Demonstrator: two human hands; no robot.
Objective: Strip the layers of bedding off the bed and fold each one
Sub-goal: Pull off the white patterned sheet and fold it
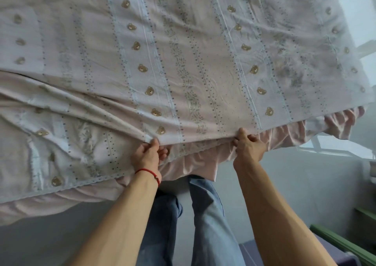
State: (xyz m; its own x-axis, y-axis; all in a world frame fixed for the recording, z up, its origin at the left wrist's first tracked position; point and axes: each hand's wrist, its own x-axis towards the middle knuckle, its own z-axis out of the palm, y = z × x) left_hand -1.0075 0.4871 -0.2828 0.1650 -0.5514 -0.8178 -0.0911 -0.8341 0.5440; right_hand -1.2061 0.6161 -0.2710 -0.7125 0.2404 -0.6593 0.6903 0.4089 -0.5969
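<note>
A pale pink and white quilt [183, 62] with rows of small bear faces and flowered stripes covers the bed and fills most of the view. My left hand [147, 155] grips its near edge, and a red string bracelet shows on that wrist. My right hand [249, 146] pinches the same edge about a forearm's length to the right. The edge is lifted a little between both hands. Beneath it hangs a plain pink ruffled sheet [203, 164], which drapes over the foot of the bed. The mattress itself is hidden.
My legs in blue jeans [205, 214] stand against the foot of the bed on a grey floor [295, 184]. A green-edged piece of furniture [345, 243] sits at the lower right. Bright window frames [358, 21] line the right side.
</note>
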